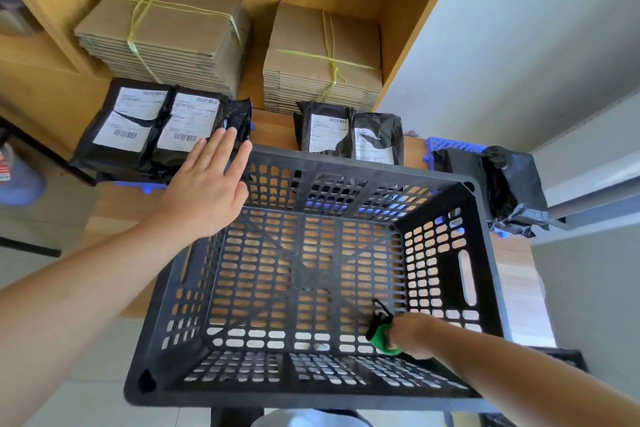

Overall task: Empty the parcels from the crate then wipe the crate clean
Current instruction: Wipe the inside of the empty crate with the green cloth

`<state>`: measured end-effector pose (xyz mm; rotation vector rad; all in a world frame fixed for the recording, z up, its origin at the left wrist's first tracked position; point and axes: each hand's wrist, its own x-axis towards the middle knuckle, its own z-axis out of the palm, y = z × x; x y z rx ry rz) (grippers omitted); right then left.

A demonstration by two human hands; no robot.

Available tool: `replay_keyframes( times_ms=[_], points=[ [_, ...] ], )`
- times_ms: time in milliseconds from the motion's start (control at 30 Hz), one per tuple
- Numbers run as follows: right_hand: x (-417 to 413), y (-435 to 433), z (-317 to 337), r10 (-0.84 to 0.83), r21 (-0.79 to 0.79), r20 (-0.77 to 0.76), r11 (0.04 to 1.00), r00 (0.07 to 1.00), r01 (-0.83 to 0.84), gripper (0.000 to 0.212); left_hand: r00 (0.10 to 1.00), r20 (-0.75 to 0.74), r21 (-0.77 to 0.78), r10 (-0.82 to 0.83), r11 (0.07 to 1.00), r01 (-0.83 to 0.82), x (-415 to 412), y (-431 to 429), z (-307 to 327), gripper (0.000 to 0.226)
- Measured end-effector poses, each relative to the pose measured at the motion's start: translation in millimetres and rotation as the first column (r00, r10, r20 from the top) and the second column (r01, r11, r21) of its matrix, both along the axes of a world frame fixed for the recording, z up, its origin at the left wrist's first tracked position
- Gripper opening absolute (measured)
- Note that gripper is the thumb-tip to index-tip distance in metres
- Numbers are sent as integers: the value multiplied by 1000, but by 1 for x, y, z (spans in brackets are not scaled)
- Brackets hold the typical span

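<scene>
The black slatted plastic crate [485, 253] stands on the wooden table with nothing inside but my right hand. My right hand [412, 334] reaches over the near rim and grips a green-and-black cleaning tool [381, 336] against the crate's inner near-right corner. My left hand [207, 184] hovers flat with straight fingers over the crate's far-left corner, holding nothing. Black parcels with white labels lie behind the crate: a pair at the far left [152, 125], two in the middle [346, 132] and a crumpled one at the right [502, 184].
Two tied bundles of flat cardboard [166, 31] [322, 55] sit on the wooden shelf behind the parcels. Blue plastic trays [450, 144] lie under the parcels. A grey wall and ledge run along the right; the floor lies left of the table.
</scene>
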<state>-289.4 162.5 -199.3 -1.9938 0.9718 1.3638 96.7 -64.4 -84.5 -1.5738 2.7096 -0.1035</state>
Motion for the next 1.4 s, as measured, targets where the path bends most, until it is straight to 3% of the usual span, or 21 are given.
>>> replay_keyframes(
  times_ms=[267,467,800,1000,1133,1400],
  points=[
    [2,-5,-5,-3,2,-4,1000,1000,3,33,1000,-7,-15,-8,1000,8,0,1,-1,70],
    [-5,-27,-7,208,-34,-8,978,978,-208,23,1000,-3,-4,-1,1000,1,0,0,-2,70],
    [-17,-78,-17,138,-186,-61,971,989,-147,28,1000,12,-11,8,1000,-7,-1,0,-2,69],
    [-29,-123,-10,130,-415,-103,895,986,-162,32,999,33,-23,0,1000,1,-1,1,-1,68],
    [-31,-150,-6,-3,-547,-153,833,988,-82,37,999,41,-34,-7,999,8,0,1,-1,68],
    [-16,-129,-26,-306,-598,-150,785,940,161,39,999,38,-9,-3,1000,3,-1,2,-1,68]
  ],
)
